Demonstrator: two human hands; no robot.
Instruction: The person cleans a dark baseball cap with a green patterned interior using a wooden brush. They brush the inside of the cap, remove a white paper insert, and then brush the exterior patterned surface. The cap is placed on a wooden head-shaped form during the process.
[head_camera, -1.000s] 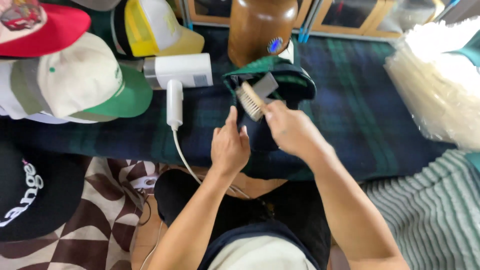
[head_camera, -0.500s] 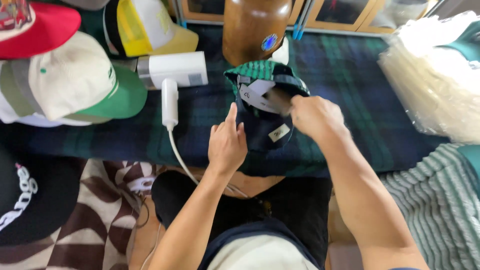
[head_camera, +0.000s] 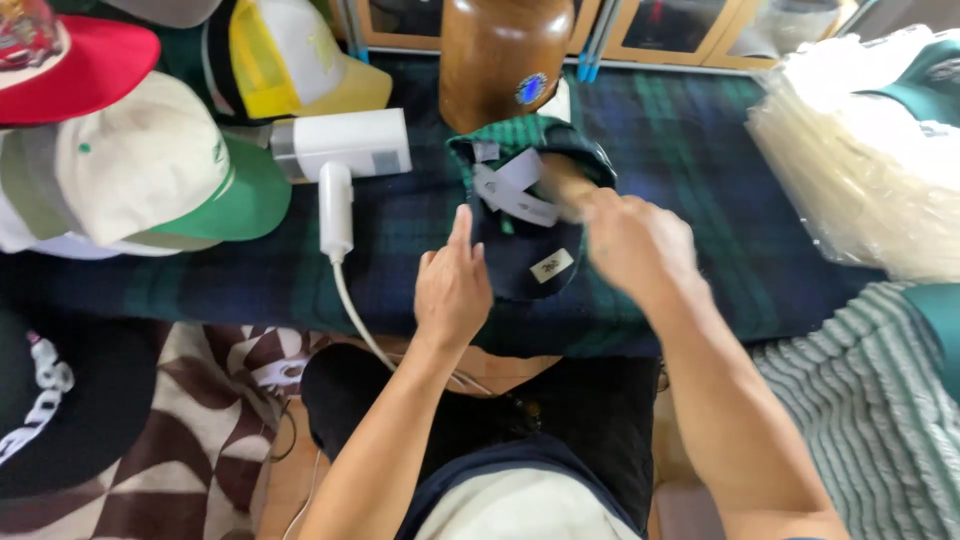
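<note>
A dark navy cap (head_camera: 520, 250) with a green plaid rim lies upside down on the plaid-covered table (head_camera: 700, 150), its white inner strap and a small label showing. My left hand (head_camera: 455, 285) rests flat on the cap's left edge, fingers together, pinning it down. My right hand (head_camera: 635, 240) is blurred with motion over the cap's right side. It grips a small wooden brush (head_camera: 562, 182), which touches the cap's inner rim.
A wooden head form (head_camera: 505, 55) stands just behind the cap. A white handheld steamer (head_camera: 340, 150) with its cord lies to the left. Cream-and-green (head_camera: 150, 175), red (head_camera: 60, 50), yellow (head_camera: 290, 60) and black (head_camera: 50, 400) caps lie left; stacked plastic bags (head_camera: 860, 150) right.
My right hand has swept the brush from the cap's upper left across to its right side. My left hand has stayed on the cap.
</note>
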